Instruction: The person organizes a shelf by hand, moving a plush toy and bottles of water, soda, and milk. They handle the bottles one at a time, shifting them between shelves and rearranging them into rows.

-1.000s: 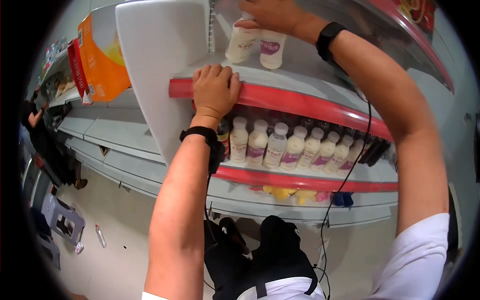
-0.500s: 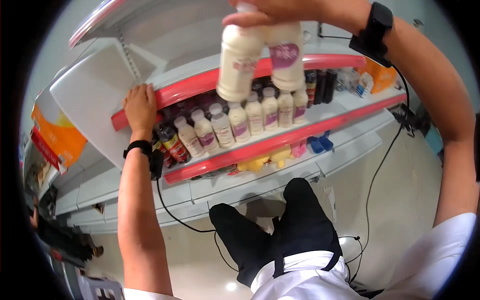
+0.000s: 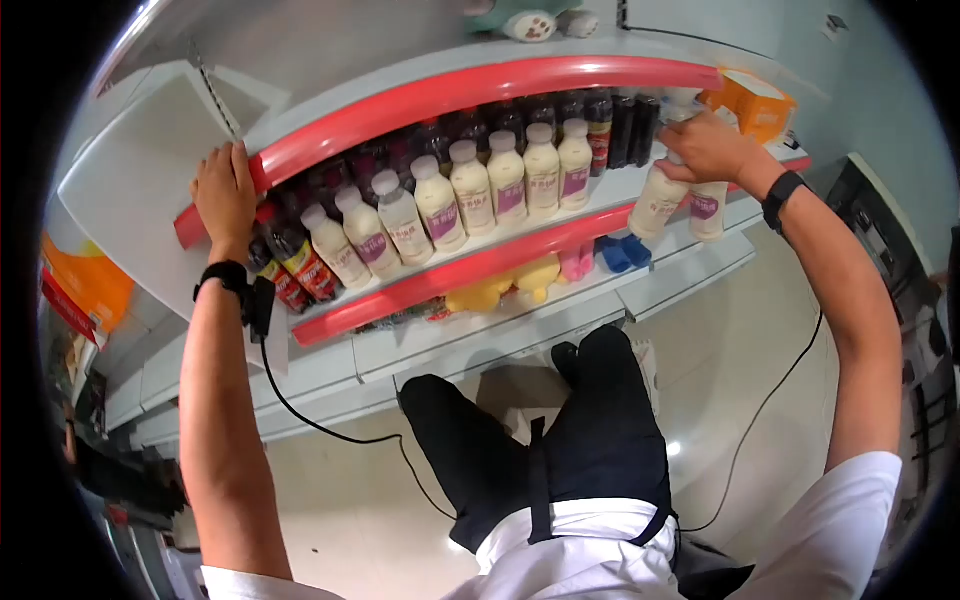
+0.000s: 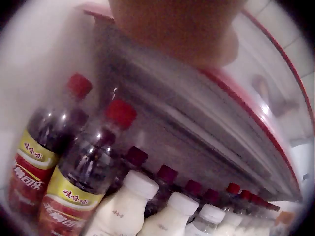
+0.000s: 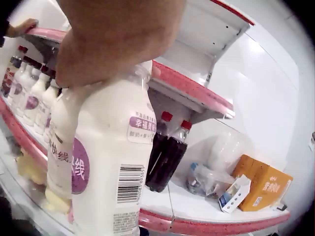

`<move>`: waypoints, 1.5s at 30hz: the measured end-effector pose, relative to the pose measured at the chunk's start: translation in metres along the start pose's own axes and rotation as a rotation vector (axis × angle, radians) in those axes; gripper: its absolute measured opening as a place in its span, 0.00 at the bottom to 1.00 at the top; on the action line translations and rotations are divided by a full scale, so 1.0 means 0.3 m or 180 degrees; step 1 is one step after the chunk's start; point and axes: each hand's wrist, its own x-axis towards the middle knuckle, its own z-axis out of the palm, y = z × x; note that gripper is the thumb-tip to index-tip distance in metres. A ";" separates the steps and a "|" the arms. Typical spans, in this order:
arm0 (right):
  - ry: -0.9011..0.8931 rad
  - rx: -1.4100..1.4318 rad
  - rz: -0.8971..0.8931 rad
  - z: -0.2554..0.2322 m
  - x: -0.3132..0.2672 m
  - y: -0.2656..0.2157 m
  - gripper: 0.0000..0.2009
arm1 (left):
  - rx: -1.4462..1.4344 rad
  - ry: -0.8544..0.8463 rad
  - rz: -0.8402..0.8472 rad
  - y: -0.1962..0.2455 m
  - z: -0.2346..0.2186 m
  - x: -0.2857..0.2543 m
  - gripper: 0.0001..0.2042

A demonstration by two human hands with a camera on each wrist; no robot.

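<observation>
In the head view my right hand (image 3: 712, 145) grips two white milk-drink bottles (image 5: 115, 147) by their necks. They hang side by side, slightly tilted, in front of the middle shelf's right part, their bases overlapping its red edge. A purple label and barcode show on the nearer one in the right wrist view. My left hand (image 3: 225, 195) holds the left end of the upper red shelf edge (image 3: 400, 105), fingers bent over it. Below stands a row of similar milk-drink bottles (image 3: 470, 188), with red-labelled cola bottles (image 3: 303, 258) at its left end.
Dark bottles (image 5: 170, 155) stand right of the row, then a clear plastic bag (image 5: 206, 179) and an orange box (image 5: 263, 182). Yellow plush toys (image 3: 500, 287) and blue slippers (image 3: 624, 253) lie on the shelf below. A black cable (image 3: 330, 432) hangs from the left wrist.
My right hand has brought the two bottles down from the upper shelf and across to the right. My left hand stays on the red edge while the head view has swung right.
</observation>
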 end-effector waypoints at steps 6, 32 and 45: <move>0.0069 -0.0127 0.0020 0.198 0.034 0.090 0.21 | -0.0069 -0.0334 -0.0256 -0.018 -0.009 -0.001 0.21; 0.0846 0.0987 0.0275 0.556 0.318 0.198 0.15 | -0.0423 0.0307 -0.0186 -0.131 0.048 -0.022 0.17; 0.2026 0.3428 0.1607 0.710 0.291 0.183 0.08 | -0.0459 0.0057 -0.0318 -0.188 0.038 -0.028 0.18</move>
